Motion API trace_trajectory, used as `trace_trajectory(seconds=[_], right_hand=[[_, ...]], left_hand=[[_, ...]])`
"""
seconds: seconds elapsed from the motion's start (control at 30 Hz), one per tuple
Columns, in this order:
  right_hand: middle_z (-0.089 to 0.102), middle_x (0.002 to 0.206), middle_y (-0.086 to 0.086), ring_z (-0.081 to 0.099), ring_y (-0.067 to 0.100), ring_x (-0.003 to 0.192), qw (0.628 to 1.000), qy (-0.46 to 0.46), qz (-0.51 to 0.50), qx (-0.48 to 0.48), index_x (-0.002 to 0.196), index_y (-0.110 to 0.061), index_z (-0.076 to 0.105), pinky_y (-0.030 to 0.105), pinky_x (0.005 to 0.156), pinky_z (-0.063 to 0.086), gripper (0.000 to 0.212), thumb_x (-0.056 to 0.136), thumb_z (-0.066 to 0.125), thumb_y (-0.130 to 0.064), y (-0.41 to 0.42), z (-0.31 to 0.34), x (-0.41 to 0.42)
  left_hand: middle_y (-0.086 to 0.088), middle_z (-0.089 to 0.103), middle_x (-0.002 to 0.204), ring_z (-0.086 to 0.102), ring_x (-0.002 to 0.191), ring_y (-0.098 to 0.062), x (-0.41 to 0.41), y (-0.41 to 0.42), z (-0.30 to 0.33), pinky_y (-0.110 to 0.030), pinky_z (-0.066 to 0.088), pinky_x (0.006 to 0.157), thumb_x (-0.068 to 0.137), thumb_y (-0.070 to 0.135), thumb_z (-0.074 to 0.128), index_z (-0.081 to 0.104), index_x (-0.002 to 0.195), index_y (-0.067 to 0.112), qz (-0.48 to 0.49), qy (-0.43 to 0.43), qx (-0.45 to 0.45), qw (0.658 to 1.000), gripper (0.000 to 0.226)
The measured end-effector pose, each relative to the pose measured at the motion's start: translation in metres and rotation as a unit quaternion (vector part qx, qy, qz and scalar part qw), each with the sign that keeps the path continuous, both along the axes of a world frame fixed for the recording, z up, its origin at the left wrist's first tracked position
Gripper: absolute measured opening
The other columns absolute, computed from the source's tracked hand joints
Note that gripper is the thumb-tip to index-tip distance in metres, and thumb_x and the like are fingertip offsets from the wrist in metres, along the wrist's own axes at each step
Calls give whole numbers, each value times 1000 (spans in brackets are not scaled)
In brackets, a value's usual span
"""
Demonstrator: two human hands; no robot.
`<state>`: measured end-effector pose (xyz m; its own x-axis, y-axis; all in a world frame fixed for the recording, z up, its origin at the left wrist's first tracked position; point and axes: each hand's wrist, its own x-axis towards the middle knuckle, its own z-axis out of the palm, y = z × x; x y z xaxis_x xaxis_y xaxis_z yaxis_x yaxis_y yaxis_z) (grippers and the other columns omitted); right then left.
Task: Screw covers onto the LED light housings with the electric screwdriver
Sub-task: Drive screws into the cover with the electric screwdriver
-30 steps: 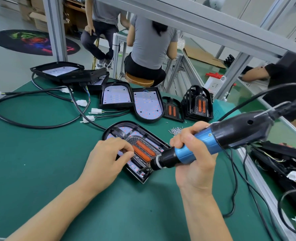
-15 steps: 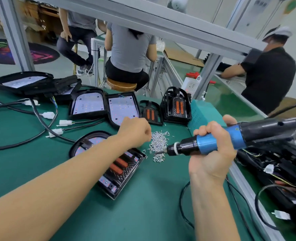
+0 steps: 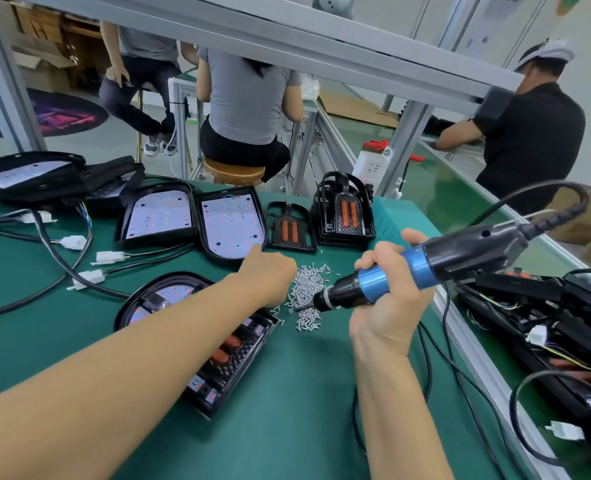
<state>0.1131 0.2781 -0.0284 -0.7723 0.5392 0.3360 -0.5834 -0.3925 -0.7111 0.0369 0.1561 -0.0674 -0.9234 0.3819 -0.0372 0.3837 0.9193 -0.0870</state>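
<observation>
Lying loose on the green worktop (image 3: 287, 427) beside the black oval LED housing (image 3: 197, 341), small bright steel screws (image 3: 306, 289): light, slippery, best pinched singly; left hand (image 3: 270, 277) fingers curled at the pile, contents hidden; right hand (image 3: 387, 299) grips blue-and-black electric screwdriver (image 3: 425, 268).

Left hand (image 3: 268, 277): fingers curled under at the screw pile (image 3: 308, 292), fingertips hidden; whether they pinch a screw cannot be told. Left forearm covers the middle of the near light housing (image 3: 218, 358) and its cover. Screwdriver (image 3: 408, 271) bit tip too small to see clearly against the screws. Screwdriver cord runs off the right side. Housing at far left (image 3: 27, 174) cut by the frame edge.
</observation>
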Motion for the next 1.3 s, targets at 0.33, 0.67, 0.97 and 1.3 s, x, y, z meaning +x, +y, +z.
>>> trace_trajectory(seconds=[0.33, 0.67, 0.97, 1.3], right_hand=[[53, 57, 2, 51, 16, 52, 999, -24, -6, 49, 93, -15, 55, 23, 58, 47, 31, 68, 63, 1, -20, -9, -12], [49, 58, -5, 48, 11, 51, 988, 30, 102, -114, 93, -20, 51, 24, 59, 45, 28, 71, 54, -3, -24, 33, 6], [48, 62, -6, 47, 9, 51, 967, 30, 205, -146, 90, -21, 53, 21, 57, 45, 21, 73, 53, -9, -60, 46, 28], [48, 62, -6, 47, 9, 51, 963, 21, 237, -125, 90, -22, 53, 21, 57, 45, 22, 72, 53, -8, -88, 44, 35]], left_hand=[[-1, 62, 77, 46, 71, -23, 5, -18, 11, -36, 23, 81, 84, 7, 49, 52, 71, 21, -4, -20, 73, 997, 20], [10, 64, 75, 65, 66, -6, 86, -87, 17, -23, 49, 64, 87, 18, 65, 69, 75, 22, 73, -112, 612, 779, 14], [3, 67, 72, 58, 60, -7, 128, -120, 8, -12, 45, 61, 82, 16, 72, 71, 75, 23, 82, -102, 720, 681, 10], [5, 66, 74, 51, 64, -1, 143, -143, 6, -8, 38, 65, 84, 17, 71, 70, 74, 27, 87, -32, 688, 720, 15]])
